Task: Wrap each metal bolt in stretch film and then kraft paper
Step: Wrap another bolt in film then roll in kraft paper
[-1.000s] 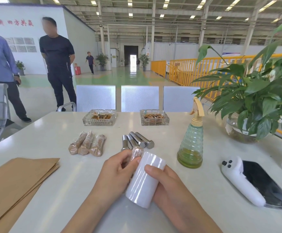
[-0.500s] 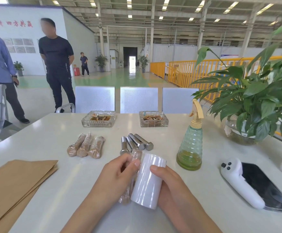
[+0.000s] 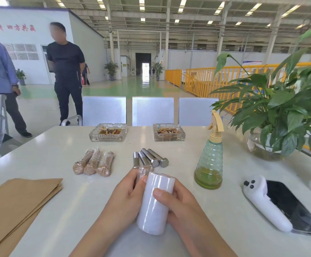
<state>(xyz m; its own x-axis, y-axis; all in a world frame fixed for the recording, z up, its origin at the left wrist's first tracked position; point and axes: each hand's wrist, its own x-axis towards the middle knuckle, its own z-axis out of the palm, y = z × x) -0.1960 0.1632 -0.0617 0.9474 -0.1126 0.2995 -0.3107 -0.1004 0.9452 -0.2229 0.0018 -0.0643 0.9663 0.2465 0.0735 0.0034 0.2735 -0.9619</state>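
Bright, even daylight-type lighting. Rows of ceiling strip lights [image 3: 141, 4] run down the hall; the far doorway [image 3: 146, 66] is blown out white and throws a long reflection on the glossy green floor [image 3: 147, 86]. The white table [image 3: 58, 154] picks up soft glare patches at far left; shadows under objects are faint and short. The stretch film roll [image 3: 155, 203] is close to overexposed, with little surface detail. Wide-angle distortion: columns and roof beams bow toward the edges, and the plant [image 3: 284, 108] at right is stretched. Focus is sharp at centre, slightly soft in the near corners. Red wall lettering at far left is smeared.
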